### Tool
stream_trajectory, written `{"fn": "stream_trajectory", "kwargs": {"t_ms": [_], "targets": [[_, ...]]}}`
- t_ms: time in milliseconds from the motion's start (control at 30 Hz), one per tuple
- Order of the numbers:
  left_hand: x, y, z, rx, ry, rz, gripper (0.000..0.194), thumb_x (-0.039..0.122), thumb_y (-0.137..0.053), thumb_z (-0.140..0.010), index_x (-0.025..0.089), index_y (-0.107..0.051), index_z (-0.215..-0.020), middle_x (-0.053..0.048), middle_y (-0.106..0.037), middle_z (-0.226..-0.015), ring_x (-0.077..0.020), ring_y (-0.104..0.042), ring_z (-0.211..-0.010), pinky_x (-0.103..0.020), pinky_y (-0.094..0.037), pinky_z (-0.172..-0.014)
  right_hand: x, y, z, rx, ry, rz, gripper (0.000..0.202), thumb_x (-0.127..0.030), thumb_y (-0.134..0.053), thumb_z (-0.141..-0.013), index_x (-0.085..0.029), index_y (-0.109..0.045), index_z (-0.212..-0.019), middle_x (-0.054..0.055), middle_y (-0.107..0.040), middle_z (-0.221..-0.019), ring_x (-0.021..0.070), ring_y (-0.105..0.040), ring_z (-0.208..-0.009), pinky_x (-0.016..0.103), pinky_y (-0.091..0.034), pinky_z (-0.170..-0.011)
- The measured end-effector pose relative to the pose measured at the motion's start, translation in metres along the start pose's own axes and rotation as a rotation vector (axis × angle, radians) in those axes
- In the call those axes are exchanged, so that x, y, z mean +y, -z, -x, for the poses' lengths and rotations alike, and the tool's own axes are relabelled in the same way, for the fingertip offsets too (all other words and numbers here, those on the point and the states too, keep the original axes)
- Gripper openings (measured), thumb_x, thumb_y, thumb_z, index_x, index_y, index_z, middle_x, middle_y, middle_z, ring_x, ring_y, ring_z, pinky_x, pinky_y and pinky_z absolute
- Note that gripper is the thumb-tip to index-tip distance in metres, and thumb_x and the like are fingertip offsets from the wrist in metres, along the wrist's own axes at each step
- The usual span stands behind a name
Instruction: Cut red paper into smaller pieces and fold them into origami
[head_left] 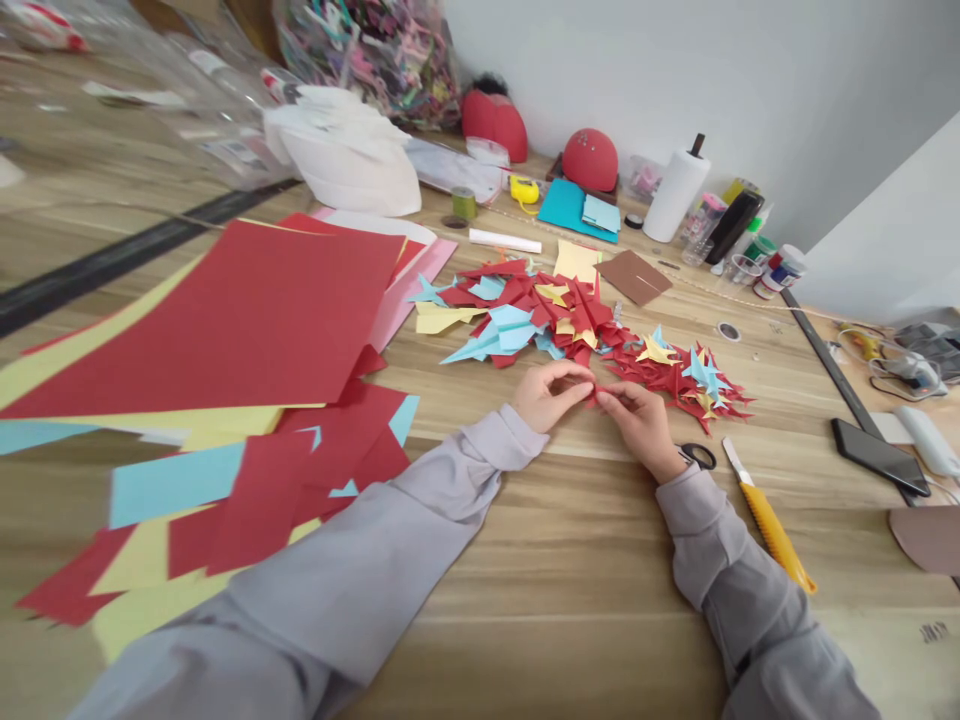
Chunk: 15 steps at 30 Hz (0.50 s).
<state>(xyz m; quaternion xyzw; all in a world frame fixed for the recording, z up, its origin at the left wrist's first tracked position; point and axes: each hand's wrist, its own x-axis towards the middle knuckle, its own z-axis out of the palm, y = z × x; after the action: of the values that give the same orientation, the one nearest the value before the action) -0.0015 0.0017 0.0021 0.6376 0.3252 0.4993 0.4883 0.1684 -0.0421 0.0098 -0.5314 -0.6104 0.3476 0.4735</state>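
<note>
grey sleeves | left hand, right hand: grip pinching red paper | jar labels unreadable

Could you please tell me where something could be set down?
Bare wood lies between the grey sleeves, and between the yellow knife and black phone. It is crowded ahead with folded paper, and left with loose sheets.

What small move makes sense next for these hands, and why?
Probably a firmer pinch on the small red paper piece, to set any crease: the left hand and right hand grip it from either side, and folded paper shapes lie just beyond. Its own folds are too small to make out.
</note>
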Motion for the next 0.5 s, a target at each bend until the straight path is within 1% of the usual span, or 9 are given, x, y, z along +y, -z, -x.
{"fn": "stream_trajectory", "kwargs": {"t_ms": [67, 100, 200, 267, 367, 433, 500], "targets": [[-0.0010, 0.0026, 0.0001, -0.024, -0.014, 0.057, 0.025, 0.026, -0.062, -0.073, 0.015, -0.073, -0.094, -0.009, -0.073, -0.100, -0.0224, -0.067, -0.094, -0.033, -0.053, -0.083, -0.0015, 0.0010, -0.0011, 0.022, -0.027, -0.049, 0.037, -0.057, -0.068, -0.076, -0.021, -0.069, -0.078, 0.001, -0.067, -0.065, 0.0168, -0.061, -0.061, 0.029, -0.049, -0.059], [-0.0023, 0.0036, 0.0002, -0.037, -0.025, 0.079, 0.031, 0.022, -0.061, -0.070, 0.016, -0.072, -0.098, -0.009, -0.073, -0.104, -0.0235, -0.067, -0.098, -0.033, -0.054, -0.085, -0.0020, 0.0018, -0.0018, 0.034, -0.038, -0.071, 0.038, -0.059, -0.067, -0.077, -0.021, -0.069, -0.076, 0.001, -0.065, -0.062, 0.0161, -0.059, -0.059, 0.028, -0.048, -0.057], [-0.0071, 0.0036, 0.0009, -0.041, -0.036, 0.073, 0.048, 0.013, -0.058, -0.061, 0.016, -0.070, -0.107, -0.010, -0.072, -0.108, -0.0243, -0.067, -0.100, -0.033, -0.055, -0.083, -0.0022, 0.0039, -0.0035, 0.046, -0.054, -0.117, 0.043, -0.062, -0.063, -0.079, -0.021, -0.065, -0.067, 0.000, -0.062, -0.058, 0.0143, -0.056, -0.053, 0.027, -0.046, -0.053], [-0.0087, 0.0015, 0.0015, -0.021, -0.035, 0.034, 0.052, 0.011, -0.060, -0.061, 0.015, -0.067, -0.113, -0.010, -0.072, -0.107, -0.0233, -0.067, -0.099, -0.032, -0.055, -0.081, -0.0021, 0.0044, -0.0040, 0.030, -0.060, -0.112, 0.048, -0.065, -0.059, -0.080, -0.021, -0.062, -0.061, 0.000, -0.062, -0.056, 0.0138, -0.055, -0.052, 0.027, -0.046, -0.053], [-0.0072, -0.0019, 0.0025, -0.035, -0.037, 0.001, 0.053, 0.017, -0.070, -0.065, 0.014, -0.064, -0.118, -0.012, -0.072, -0.105, -0.0215, -0.067, -0.095, -0.029, -0.054, -0.075, -0.0024, 0.0032, -0.0037, -0.009, -0.054, -0.070, 0.053, -0.069, -0.057, -0.080, -0.021, -0.060, -0.058, 0.000, -0.061, -0.054, 0.0140, -0.055, -0.051, 0.028, -0.046, -0.053], [-0.0054, -0.0031, 0.0032, -0.059, -0.026, 0.000, 0.056, 0.023, -0.077, -0.064, 0.014, -0.064, -0.117, -0.011, -0.073, -0.101, -0.0191, -0.067, -0.084, -0.026, -0.052, -0.066, -0.0029, 0.0019, -0.0032, -0.044, -0.037, -0.035, 0.055, -0.071, -0.056, -0.080, -0.021, -0.060, -0.056, -0.001, -0.061, -0.053, 0.0140, -0.056, -0.052, 0.028, -0.047, -0.054], [-0.0049, -0.0036, 0.0037, -0.073, -0.003, -0.003, 0.050, 0.025, -0.079, -0.063, 0.013, -0.067, -0.110, -0.010, -0.075, -0.093, -0.0161, -0.065, -0.072, -0.024, -0.050, -0.059, -0.0036, 0.0009, -0.0027, -0.078, -0.023, -0.001, 0.056, -0.071, -0.054, -0.080, -0.021, -0.060, -0.056, 0.000, -0.061, -0.053, 0.0139, -0.056, -0.052, 0.027, -0.046, -0.054]]}}
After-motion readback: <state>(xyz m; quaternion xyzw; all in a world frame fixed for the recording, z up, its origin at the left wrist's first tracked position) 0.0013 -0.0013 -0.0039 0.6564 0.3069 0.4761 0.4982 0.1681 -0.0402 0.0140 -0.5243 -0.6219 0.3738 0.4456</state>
